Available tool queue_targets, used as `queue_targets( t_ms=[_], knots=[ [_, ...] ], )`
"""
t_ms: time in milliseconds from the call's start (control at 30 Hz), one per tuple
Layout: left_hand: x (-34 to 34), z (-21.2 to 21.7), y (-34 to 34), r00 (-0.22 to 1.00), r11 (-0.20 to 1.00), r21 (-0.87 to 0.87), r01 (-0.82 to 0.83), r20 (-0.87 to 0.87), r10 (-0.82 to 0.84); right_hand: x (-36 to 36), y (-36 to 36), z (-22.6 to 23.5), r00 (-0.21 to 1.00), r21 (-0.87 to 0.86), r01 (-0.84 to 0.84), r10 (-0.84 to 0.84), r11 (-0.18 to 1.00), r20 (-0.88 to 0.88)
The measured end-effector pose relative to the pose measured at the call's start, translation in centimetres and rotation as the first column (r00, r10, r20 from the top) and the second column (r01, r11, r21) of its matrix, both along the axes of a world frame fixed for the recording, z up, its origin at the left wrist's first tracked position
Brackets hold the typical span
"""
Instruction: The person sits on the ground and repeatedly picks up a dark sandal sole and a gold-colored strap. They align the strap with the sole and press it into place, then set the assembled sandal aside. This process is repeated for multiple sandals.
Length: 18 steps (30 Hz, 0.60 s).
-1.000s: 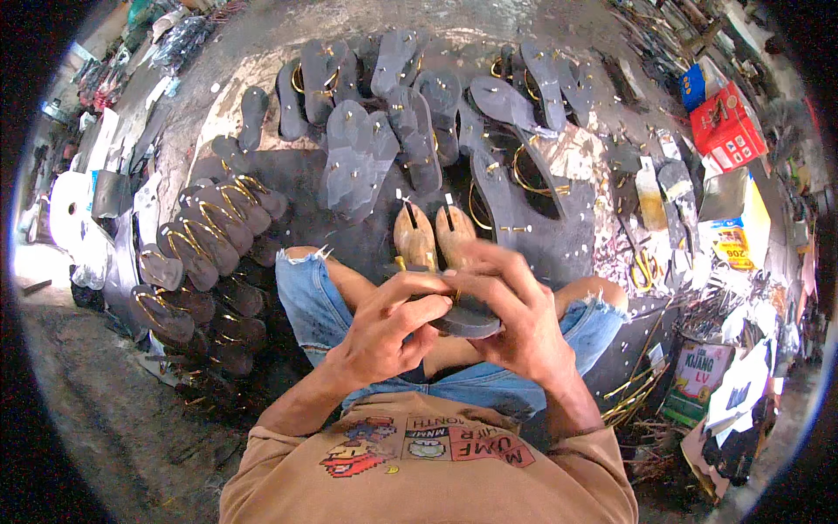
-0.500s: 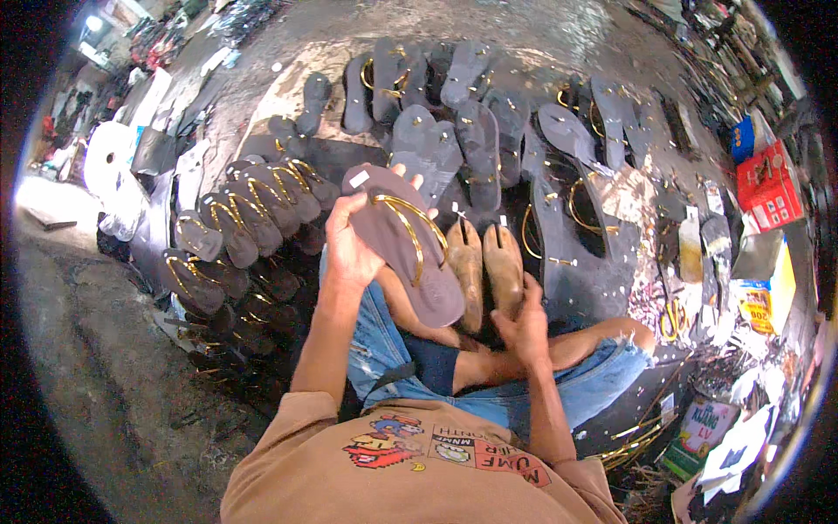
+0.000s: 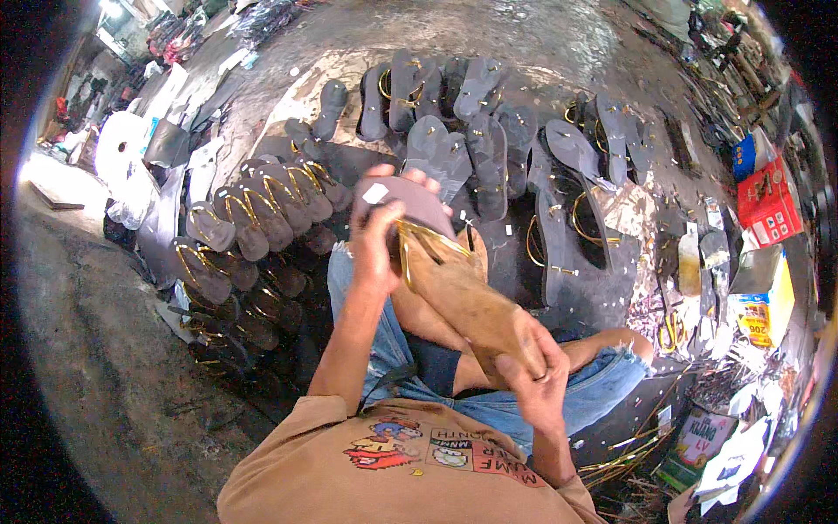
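L hand (image 3: 377, 249) pinching dark sandal (image 3: 415, 199) above mat (image 3: 510, 278), prob. to brace it; R hand (image 3: 534, 375) gripping rear of tan last (image 3: 467, 301), leaving front free under gold straps (image 3: 405, 258). Strapped sandals (image 3: 253, 237) by mat's L edge, overlapped prob. to save space; soles (image 3: 487, 166) nr far edge.

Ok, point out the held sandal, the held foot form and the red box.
Held sandal (image 3: 416, 203), head view: bare upper face of sole.
Held foot form (image 3: 472, 302), head view: mid-body.
Red box (image 3: 768, 199), head view: broad face.
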<state>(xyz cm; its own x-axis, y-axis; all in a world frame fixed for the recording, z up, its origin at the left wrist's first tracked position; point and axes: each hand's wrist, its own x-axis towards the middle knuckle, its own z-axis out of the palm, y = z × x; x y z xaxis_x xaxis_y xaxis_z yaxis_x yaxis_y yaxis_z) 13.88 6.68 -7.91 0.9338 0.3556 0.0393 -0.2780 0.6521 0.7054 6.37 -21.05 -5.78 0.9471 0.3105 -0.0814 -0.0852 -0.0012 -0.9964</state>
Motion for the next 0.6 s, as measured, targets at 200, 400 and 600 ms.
queue_targets(
  t_ms=[200,400,600],
  knots=[
    [-0.5,0.9,-1.2,0.991,0.984,-0.156,0.085,-0.093,-0.101,-0.6,0.9,0.1,0.893,-0.193,-0.006,0.092,0.981,0.440],
    [-0.6,-0.3,-3.3,0.969,0.960,-0.229,0.160,-0.150,-0.197,-1.1,2.7,-0.8,0.898,-0.219,0.109,-0.001,0.970,0.440],
    [0.6,-2.2,-4.1,0.980,0.985,-0.093,0.148,-0.122,-0.159,0.4,3.5,-4.3,0.936,-0.078,0.077,-0.046,0.994,0.349]
  ],
)
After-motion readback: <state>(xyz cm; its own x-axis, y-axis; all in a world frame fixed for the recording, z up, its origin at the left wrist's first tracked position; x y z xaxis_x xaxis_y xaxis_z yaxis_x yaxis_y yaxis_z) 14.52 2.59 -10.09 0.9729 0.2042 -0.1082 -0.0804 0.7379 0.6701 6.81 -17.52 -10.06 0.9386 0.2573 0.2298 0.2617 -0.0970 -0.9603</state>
